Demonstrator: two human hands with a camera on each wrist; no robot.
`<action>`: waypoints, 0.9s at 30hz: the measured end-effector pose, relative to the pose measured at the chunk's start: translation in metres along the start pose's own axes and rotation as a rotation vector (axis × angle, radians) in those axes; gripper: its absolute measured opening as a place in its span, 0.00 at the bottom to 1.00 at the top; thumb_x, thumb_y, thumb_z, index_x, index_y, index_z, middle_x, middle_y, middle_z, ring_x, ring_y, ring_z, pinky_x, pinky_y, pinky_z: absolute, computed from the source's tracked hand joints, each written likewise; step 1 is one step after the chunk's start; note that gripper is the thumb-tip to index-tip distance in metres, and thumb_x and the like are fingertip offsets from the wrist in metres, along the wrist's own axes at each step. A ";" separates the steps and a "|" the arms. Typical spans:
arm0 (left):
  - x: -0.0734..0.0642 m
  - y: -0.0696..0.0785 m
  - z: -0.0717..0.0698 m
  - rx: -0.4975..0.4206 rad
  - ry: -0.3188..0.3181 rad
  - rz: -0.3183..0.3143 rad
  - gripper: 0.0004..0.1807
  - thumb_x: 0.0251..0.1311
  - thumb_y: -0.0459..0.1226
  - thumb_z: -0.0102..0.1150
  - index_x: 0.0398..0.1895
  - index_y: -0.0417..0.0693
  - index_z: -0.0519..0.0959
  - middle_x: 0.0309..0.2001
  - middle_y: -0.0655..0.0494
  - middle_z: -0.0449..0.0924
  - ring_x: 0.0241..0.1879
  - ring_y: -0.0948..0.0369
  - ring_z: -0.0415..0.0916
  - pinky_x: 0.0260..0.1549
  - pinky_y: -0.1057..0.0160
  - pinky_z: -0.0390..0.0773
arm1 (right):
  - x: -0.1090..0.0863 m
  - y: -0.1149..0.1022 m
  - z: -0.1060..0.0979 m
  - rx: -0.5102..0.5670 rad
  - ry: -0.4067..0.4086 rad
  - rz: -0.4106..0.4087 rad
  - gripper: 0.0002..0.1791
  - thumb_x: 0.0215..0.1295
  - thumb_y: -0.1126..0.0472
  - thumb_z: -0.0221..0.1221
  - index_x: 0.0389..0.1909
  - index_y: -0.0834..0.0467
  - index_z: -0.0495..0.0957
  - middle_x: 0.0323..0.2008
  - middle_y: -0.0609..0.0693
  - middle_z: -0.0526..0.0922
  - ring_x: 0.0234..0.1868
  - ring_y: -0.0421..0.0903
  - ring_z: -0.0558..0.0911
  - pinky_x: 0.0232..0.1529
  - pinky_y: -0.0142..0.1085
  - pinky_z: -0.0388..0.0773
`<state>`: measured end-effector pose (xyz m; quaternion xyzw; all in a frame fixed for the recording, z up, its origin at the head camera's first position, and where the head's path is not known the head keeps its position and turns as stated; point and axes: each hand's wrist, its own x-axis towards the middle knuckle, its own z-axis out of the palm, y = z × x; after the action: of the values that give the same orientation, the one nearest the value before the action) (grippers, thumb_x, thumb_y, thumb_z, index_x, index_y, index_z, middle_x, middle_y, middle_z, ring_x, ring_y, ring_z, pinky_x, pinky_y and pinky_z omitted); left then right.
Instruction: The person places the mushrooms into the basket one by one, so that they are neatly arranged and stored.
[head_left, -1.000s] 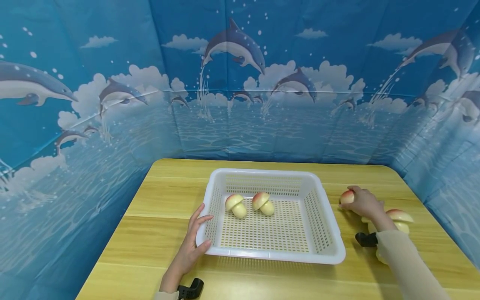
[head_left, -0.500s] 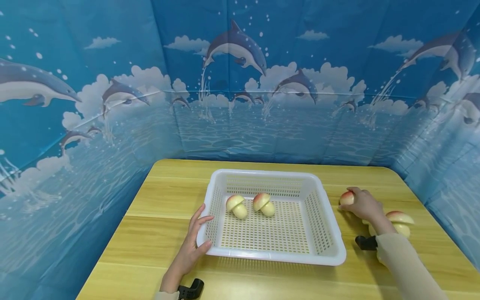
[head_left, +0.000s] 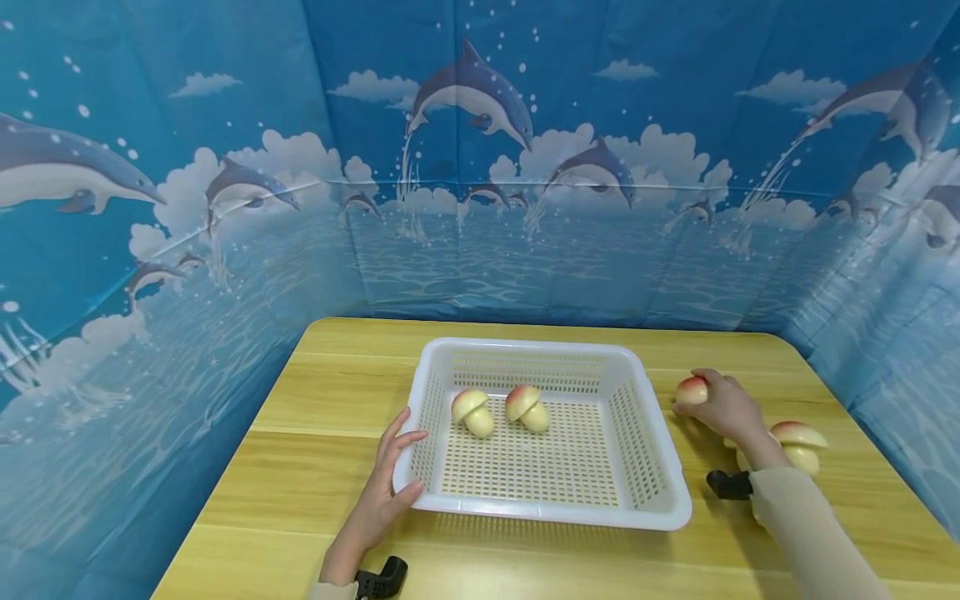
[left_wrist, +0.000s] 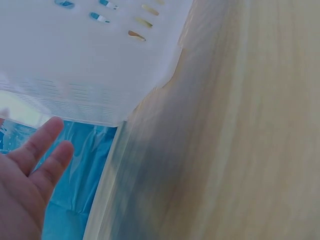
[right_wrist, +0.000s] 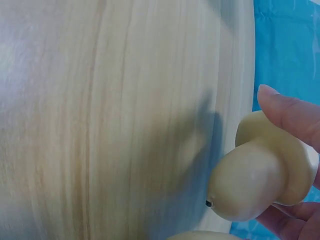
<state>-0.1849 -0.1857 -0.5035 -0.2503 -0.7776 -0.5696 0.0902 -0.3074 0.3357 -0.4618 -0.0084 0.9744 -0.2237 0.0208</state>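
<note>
My right hand (head_left: pixel 726 408) grips a toy mushroom (head_left: pixel 691 391) with a red-and-cream cap, to the right of the white basket (head_left: pixel 517 515). In the right wrist view the pale stem of that mushroom (right_wrist: pixel 247 182) points away from the thumb (right_wrist: pixel 287 114), and a small dark spot marks its end. On the basket's near left corner, my left hand (head_left: pixel 377 496) holds the rim with thumb and fingertips; some of its fingers (left_wrist: pixel 55 162) stretch out straight beside the wall. Two similar mushrooms, a left one (head_left: pixel 474 413) and a right one (head_left: pixel 527 408), lie inside the basket.
More toy mushrooms (head_left: pixel 801 458) lie at the right, partly hidden behind my right forearm. All this is on a yellow wooden table (head_left: pixel 300 467). A blue dolphin-print curtain (head_left: pixel 480 242) surrounds the far and side edges.
My right hand has shifted slightly left and away from me with the mushroom in it. The left hand and the basket hold their place.
</note>
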 end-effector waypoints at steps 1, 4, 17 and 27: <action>0.000 0.000 0.000 -0.001 0.000 0.000 0.32 0.55 0.36 0.52 0.66 0.52 0.61 0.74 0.49 0.33 0.68 0.42 0.43 0.49 0.49 0.68 | 0.000 -0.001 0.000 0.006 0.004 -0.002 0.50 0.54 0.39 0.63 0.64 0.72 0.57 0.55 0.79 0.61 0.52 0.75 0.65 0.45 0.66 0.64; 0.000 0.000 0.000 -0.011 -0.002 0.003 0.32 0.55 0.36 0.53 0.66 0.51 0.61 0.74 0.47 0.33 0.67 0.41 0.44 0.49 0.51 0.69 | -0.001 -0.004 -0.001 0.015 0.011 -0.008 0.51 0.54 0.38 0.63 0.64 0.72 0.57 0.55 0.79 0.62 0.51 0.75 0.66 0.45 0.65 0.64; 0.000 0.001 0.000 0.003 0.003 -0.001 0.31 0.55 0.36 0.52 0.66 0.52 0.62 0.74 0.50 0.33 0.68 0.41 0.43 0.50 0.49 0.68 | -0.003 -0.010 -0.003 0.077 0.086 -0.011 0.52 0.54 0.35 0.61 0.65 0.73 0.58 0.56 0.78 0.64 0.52 0.74 0.66 0.45 0.64 0.65; 0.000 0.002 0.001 0.002 0.002 -0.003 0.31 0.56 0.37 0.52 0.66 0.53 0.62 0.74 0.48 0.33 0.68 0.41 0.43 0.49 0.48 0.69 | -0.007 -0.013 -0.005 0.160 0.190 -0.007 0.51 0.55 0.34 0.60 0.64 0.72 0.59 0.55 0.76 0.67 0.50 0.71 0.69 0.41 0.61 0.68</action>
<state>-0.1836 -0.1843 -0.5019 -0.2484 -0.7786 -0.5692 0.0904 -0.3009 0.3265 -0.4517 0.0112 0.9510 -0.3007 -0.0717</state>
